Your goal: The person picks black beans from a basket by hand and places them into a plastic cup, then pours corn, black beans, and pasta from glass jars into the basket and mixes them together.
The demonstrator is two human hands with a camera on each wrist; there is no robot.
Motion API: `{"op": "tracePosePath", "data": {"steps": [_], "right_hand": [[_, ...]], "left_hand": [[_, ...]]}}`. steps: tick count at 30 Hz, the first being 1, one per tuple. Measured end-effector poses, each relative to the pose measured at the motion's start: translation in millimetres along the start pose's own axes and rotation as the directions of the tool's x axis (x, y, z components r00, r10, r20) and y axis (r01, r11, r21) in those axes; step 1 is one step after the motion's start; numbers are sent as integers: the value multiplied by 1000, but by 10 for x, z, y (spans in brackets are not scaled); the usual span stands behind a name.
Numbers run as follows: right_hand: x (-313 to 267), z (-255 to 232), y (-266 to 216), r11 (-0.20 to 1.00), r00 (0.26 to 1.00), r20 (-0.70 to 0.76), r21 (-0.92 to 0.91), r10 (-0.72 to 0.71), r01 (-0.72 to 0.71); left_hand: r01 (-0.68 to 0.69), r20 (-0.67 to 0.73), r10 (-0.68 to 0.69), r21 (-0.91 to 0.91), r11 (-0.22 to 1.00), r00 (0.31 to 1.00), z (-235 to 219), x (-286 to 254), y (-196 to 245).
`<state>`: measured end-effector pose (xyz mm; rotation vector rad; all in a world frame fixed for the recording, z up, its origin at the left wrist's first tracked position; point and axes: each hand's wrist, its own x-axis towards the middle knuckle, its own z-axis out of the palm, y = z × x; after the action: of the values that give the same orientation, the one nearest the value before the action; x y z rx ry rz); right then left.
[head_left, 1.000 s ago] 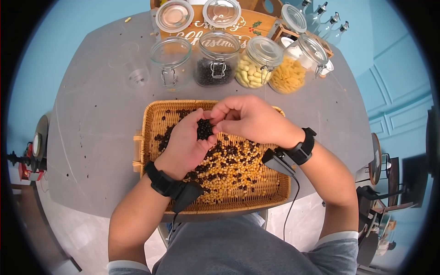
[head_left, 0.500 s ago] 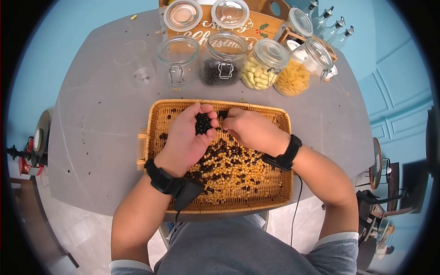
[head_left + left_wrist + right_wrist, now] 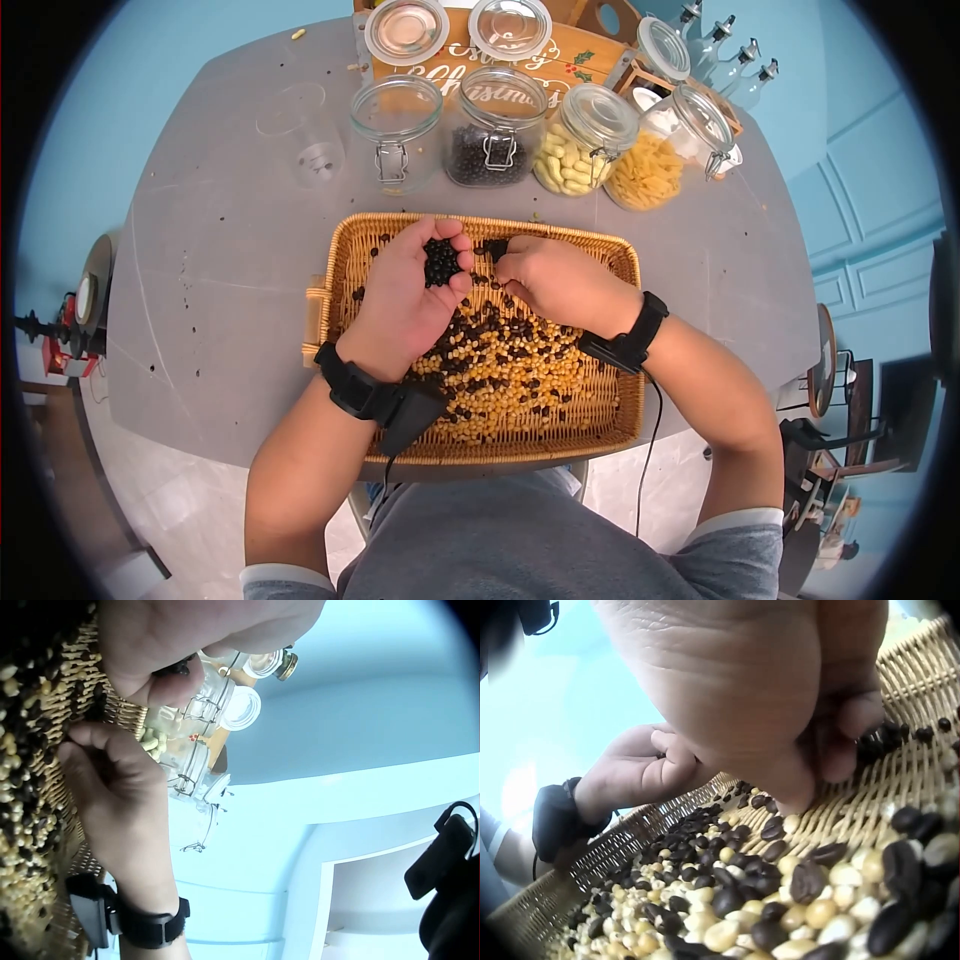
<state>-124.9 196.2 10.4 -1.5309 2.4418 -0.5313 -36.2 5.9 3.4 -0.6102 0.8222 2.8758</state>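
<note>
My left hand [image 3: 395, 305] is cupped, palm up, over the left part of a wicker basket [image 3: 322, 335], its fingers curled round a heap of black beans [image 3: 440, 264]. Close to its right, my right hand [image 3: 565, 284] reaches down to the basket's bottom with bent fingers. Beside those fingertips lies a small pile of black beans [image 3: 883, 744]; I cannot tell whether any are pinched. Yellow corn kernels [image 3: 505, 375] mixed with dark coffee beans [image 3: 808, 882] cover the basket's near half. Part of the left side is hidden under my left hand.
Behind the basket stand a clear jar [image 3: 395, 130], a jar of black beans [image 3: 490, 155], a jar of peanuts [image 3: 572, 160] and a jar of pasta [image 3: 645, 172]. A clear cup [image 3: 318, 160] is at the left. A wooden sign [image 3: 570, 60] and several glass bottles [image 3: 735, 70] are farther back.
My right hand has moved from my left fingertips down to the black beans at the basket's back. My left hand stays cupped round its beans. The view has shifted slightly.
</note>
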Motion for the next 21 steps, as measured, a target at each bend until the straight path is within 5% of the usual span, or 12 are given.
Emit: {"op": "tracePosePath", "data": {"steps": [7, 19, 21], "right_hand": [[84, -14, -10, 996, 994, -86, 58, -68, 73], [115, -49, -157, 998, 999, -24, -58, -27, 26], [149, -228, -203, 985, 996, -78, 170, 43, -30]], "left_hand": [[-6, 11, 6, -11, 1000, 1000, -19, 3, 0], [-25, -12, 25, -1, 1000, 1000, 5, -6, 14], [-28, -21, 28, -2, 1000, 999, 4, -4, 10]]}}
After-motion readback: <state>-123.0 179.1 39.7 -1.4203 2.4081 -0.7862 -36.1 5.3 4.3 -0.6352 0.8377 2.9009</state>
